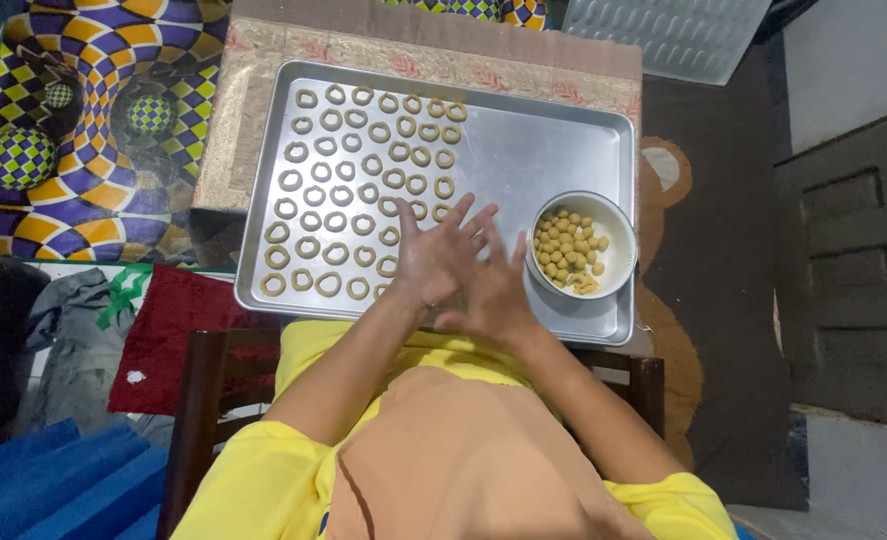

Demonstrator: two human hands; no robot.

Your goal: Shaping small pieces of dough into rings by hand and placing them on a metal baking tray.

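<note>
Head camera view, looking down: a person in a yellow top presses both palms flat together above the near edge of a metal baking tray. Fingers of the left hand fan out toward the far side, while the right hand lies across it from the other side. Whether anything sits between the palms cannot be told, since the hands cover that spot. Rows of small dough rings fill the left half of the tray, lying apart from one another; the nearest rings are just beside the left hand. On the tray's right side, close to the right hand, stands a round white bowl holding small yellow dough pieces. Beneath the tray lies a patterned cloth, over a wooden chair.
</note>
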